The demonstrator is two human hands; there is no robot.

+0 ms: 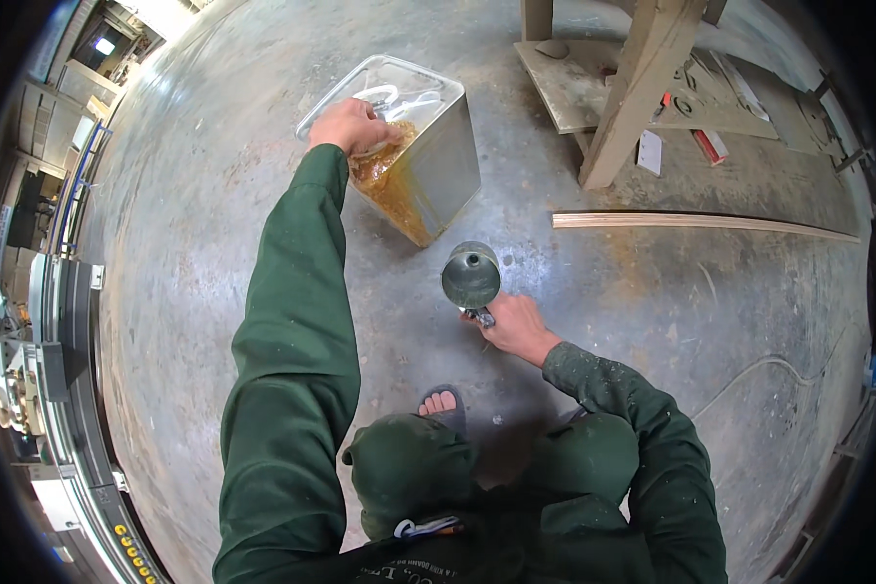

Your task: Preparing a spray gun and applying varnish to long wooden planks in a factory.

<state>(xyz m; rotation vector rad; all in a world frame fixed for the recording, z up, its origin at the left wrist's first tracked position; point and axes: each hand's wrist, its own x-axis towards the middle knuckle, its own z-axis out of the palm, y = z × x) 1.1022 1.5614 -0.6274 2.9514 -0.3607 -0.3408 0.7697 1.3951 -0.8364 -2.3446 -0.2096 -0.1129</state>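
A square metal can (443, 161) stands on the floor ahead of me, with glossy amber residue down its near corner and a white handle (380, 95) on top. My left hand (348, 127) is over the can's top at the near left edge, its fingers bent closed beside the amber-coated part. What they grip there is hidden. Nearer to me, my right hand (518, 326) is wrapped round a spray gun (479, 316). Its round metal cup (470, 277) faces up without a lid, and a small hole shows at the bottom.
A dusty wooden stand (642, 97) with a low shelf is at the far right, holding scattered tools. A long wooden strip (701, 225) lies on the floor before it. Machinery (63, 380) lines the left side. My sandalled foot (443, 404) is below the cup.
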